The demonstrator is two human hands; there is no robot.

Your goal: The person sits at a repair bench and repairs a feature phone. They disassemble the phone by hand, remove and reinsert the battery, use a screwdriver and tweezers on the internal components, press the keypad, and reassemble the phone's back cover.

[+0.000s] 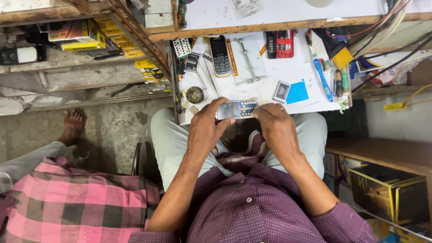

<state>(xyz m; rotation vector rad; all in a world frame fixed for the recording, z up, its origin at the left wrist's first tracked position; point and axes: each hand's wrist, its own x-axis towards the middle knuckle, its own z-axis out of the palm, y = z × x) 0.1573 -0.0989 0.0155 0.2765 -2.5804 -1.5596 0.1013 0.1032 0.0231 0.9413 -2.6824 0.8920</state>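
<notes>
Left hand (204,128) curled around the left end of a small phone (235,109), thumb up along its edge. Right hand (276,128) closed on the right end, fingertips over the keypad. Phone held level between both hands, just above the lap, at the near edge of the white table (292,67). Farther back on the table, another phone (220,55), a blue toothbrush (322,78), a blue card (297,92).

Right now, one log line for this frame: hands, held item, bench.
left hand: grips keypad phone | right hand: on its keypad end | white bench: black phone, blue toothbrush, battery
</notes>
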